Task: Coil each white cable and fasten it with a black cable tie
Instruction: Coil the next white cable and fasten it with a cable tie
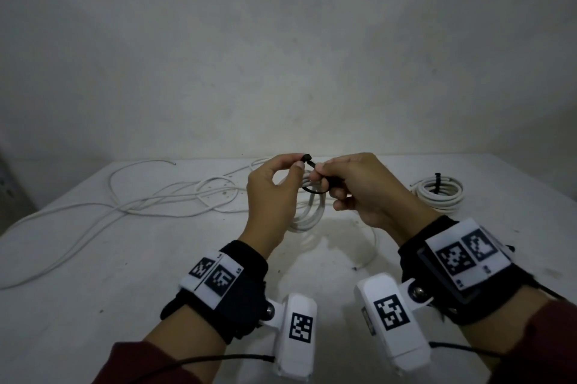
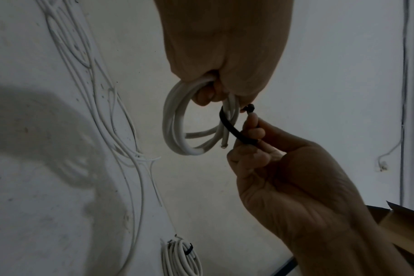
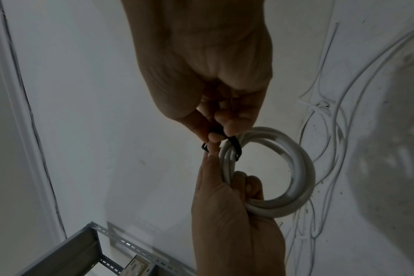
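Observation:
A small coil of white cable (image 1: 307,215) hangs above the table (image 1: 125,274) between my hands. My left hand (image 1: 295,166) has fingers curled through the coil (image 3: 296,168) while its thumb and forefinger pinch the head (image 1: 306,158) of a black cable tie (image 2: 232,129). The tie loops loosely around the coil's strands (image 2: 175,121). My right hand (image 1: 323,172) pinches the tie's strap (image 3: 235,147) close to the head. A cut cable end (image 2: 224,144) sticks out of the coil.
A finished coil (image 1: 438,193) bound with a black tie (image 1: 437,182) lies on the table at the right. Loose white cables (image 1: 140,201) sprawl across the left half. A metal shelf frame (image 3: 95,242) and a cardboard box (image 2: 402,220) stand beside the table.

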